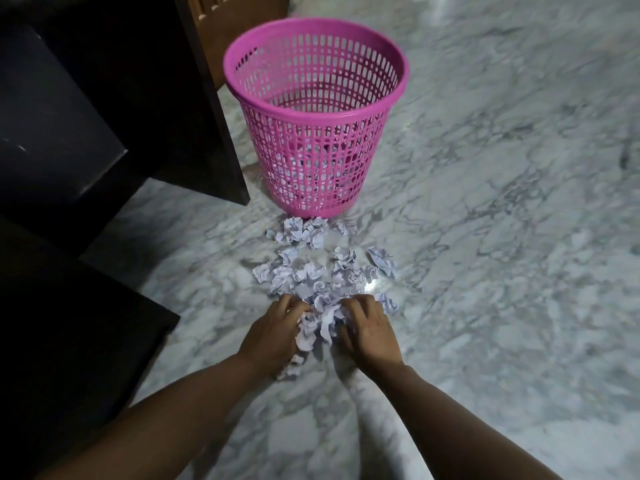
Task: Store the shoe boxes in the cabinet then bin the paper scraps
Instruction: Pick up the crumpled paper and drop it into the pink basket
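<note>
Several crumpled white paper scraps lie scattered on the marble floor in front of a pink mesh bin. The bin stands upright and a few scraps show through its lower wall. My left hand and my right hand are down on the floor at the near end of the pile, cupped toward each other around a bunch of scraps pressed between them. A few more scraps lie under my left wrist. No shoe boxes are in view.
Dark wooden furniture fills the left side, its corner close to the bin. A lighter wooden panel stands behind the bin. Grey-veined marble floor stretches to the right.
</note>
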{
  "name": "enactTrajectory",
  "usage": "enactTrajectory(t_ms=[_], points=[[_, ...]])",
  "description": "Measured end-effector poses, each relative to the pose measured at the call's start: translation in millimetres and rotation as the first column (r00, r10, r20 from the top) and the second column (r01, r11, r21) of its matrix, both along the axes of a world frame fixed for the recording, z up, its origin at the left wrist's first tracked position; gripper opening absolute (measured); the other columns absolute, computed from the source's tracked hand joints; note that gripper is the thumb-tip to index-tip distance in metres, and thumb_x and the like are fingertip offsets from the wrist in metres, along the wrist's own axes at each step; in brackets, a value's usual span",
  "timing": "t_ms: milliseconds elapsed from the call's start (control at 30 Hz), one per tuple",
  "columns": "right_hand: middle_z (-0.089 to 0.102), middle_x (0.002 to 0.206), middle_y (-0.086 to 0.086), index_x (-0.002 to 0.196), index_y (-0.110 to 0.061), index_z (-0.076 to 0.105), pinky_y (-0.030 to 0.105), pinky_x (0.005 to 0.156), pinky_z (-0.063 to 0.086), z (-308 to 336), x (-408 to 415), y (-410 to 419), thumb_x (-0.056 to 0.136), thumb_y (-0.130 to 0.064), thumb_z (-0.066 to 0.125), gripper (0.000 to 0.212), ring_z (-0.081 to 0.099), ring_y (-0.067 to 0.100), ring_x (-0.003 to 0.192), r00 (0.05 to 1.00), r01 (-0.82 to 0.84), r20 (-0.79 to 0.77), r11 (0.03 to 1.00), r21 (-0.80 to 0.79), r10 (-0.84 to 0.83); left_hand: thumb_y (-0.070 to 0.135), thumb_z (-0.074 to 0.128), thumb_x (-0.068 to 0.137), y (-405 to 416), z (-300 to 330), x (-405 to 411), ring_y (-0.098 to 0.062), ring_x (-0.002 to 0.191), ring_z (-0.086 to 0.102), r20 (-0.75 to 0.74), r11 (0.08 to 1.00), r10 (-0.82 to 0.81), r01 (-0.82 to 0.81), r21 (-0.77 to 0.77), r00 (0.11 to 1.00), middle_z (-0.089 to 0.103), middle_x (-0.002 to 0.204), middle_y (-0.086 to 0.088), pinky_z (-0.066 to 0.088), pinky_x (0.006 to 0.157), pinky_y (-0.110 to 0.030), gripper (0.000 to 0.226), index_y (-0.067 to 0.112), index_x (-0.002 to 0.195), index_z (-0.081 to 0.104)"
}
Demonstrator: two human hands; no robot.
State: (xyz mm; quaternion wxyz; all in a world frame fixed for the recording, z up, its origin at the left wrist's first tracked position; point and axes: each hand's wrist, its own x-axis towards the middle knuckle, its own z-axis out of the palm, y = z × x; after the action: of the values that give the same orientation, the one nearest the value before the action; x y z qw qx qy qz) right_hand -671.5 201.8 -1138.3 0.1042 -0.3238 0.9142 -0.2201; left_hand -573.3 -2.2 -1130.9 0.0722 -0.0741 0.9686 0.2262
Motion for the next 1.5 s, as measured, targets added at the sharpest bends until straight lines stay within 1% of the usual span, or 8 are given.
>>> enactTrajectory(t_ms=[200, 467, 833, 967, 1100, 1233, 1367, 1500], points=[[0.054, 0.1, -0.004, 0.101, -0.023, 0.056, 0.041, 0.069, 0.051, 23.1, -12.6, -6.4, 0.083, -0.036, 0.044, 0.024, 0.057, 0.023, 0.087, 0.966, 0.254, 0.129, 0.918, -0.304, -0.225, 0.047, 0.047, 0.076, -19.6, 32.5, -16.6, -0.022, 0.085, 0.055, -0.117, 0.987, 0.073, -0.055, 0.15, 0.99, 0.051, 0.094, 0.009, 0.048, 0.066, -0.038, 0.026, 0.027, 0.091, 0.054], [0.044, 0.058, -0.008, 0.077, -0.019, 0.052, 0.028, 0.051, 0.037, 100.0, -52.0, -43.8, 0.093, -0.007, 0.047, 0.02, 0.04, 0.011, 0.052, 0.854, 0.516, 0.433, 0.578, -0.632, -0.288, 0.002, 0.061, 0.074, -50.0, 109.0, -54.2, -0.021, 0.071, 0.05, -0.402, 0.956, 0.161, -0.042, 0.29, 0.901, 0.049, 0.079, 0.006, 0.045, 0.061, -0.041, 0.018, 0.016, 0.079, 0.052], [0.047, 0.065, -0.009, 0.068, -0.022, 0.051, 0.028, 0.062, 0.036, 323.9, -183.6, -156.2, 0.086, -0.005, 0.053, 0.025, 0.042, 0.008, 0.066, 0.959, 0.217, 0.178, 0.167, -0.962, -0.22, 0.005, 0.054, 0.076, -91.1, 306.5, -207.3, -0.011, 0.076, 0.046, -0.854, 0.922, 0.352, 0.017, 0.388, 0.383, 0.05, 0.077, -0.002, 0.032, 0.063, -0.03, 0.019, 0.021, 0.078, 0.046], [0.072, 0.105, 0.002, 0.113, -0.013, 0.067, 0.028, 0.083, 0.052, 355.8, -247.7, -190.6, 0.094, -0.02, 0.055, 0.024, 0.067, 0.015, 0.096, 0.93, 0.259, 0.058, 0.538, -0.803, -0.362, 0.02, 0.053, 0.081, -121.2, 327.3, -280.9, -0.024, 0.087, 0.061, -0.735, 0.915, 0.404, -0.236, 0.328, 0.544, 0.066, 0.095, -0.011, 0.048, 0.069, -0.033, 0.006, 0.02, 0.087, 0.056], [0.058, 0.141, 0.019, 0.146, -0.003, 0.046, 0.033, 0.09, 0.051, 338.7, -263.5, -189.6, 0.095, -0.016, 0.063, 0.055, 0.061, 0.03, 0.122, 0.966, 0.255, 0.08, 0.957, -0.142, -0.246, 0.023, 0.071, 0.09, -120.6, 312.6, -296.6, -0.032, 0.118, 0.059, -0.021, 0.937, 0.302, -0.301, -0.179, 0.953, 0.062, 0.128, -0.011, 0.048, 0.102, -0.037, 0.05, 0.012, 0.136, 0.055], [0.066, 0.128, 0.009, 0.14, -0.015, 0.056, 0.023, 0.081, 0.051, 315.8, -250.6, -162.7, 0.094, -0.017, 0.058, 0.046, 0.064, 0.015, 0.096, 0.97, 0.206, -0.016, 0.858, -0.47, -0.241, 0.027, 0.06, 0.092, -106.0, 301.9, -265.5, -0.032, 0.132, 0.048, -0.308, 0.931, 0.297, -0.346, -0.118, 0.904, 0.061, 0.135, 0.001, 0.023, 0.114, -0.058, 0.044, 0.03, 0.135, 0.054], [0.07, 0.09, -0.009, 0.105, -0.011, 0.069, 0.021, 0.071, 0.052, 259.3, -212.8, -105.3, 0.093, -0.009, 0.056, 0.017, 0.065, 0.001, 0.079, 0.935, 0.184, 0.017, 0.441, -0.878, -0.355, 0.018, 0.058, 0.089, -87.4, 246.6, -197.8, -0.021, 0.099, 0.057, -0.808, 0.993, 0.113, -0.081, 0.081, 0.578, 0.066, 0.098, 0.003, 0.045, 0.092, -0.038, 0.015, 0.016, 0.1, 0.067], [0.072, 0.086, -0.013, 0.094, -0.017, 0.07, 0.027, 0.07, 0.053, 148.3, -184.5, -54.1, 0.091, -0.004, 0.058, 0.018, 0.065, 0.002, 0.077, 0.911, 0.356, 0.095, 0.649, -0.672, -0.402, 0.019, 0.059, 0.09, -84.5, 132.8, -116.9, -0.025, 0.091, 0.056, -0.627, 0.997, -0.038, -0.008, -0.071, 0.778, 0.061, 0.096, 0.001, 0.041, 0.084, -0.039, 0.01, 0.017, 0.096, 0.066]])
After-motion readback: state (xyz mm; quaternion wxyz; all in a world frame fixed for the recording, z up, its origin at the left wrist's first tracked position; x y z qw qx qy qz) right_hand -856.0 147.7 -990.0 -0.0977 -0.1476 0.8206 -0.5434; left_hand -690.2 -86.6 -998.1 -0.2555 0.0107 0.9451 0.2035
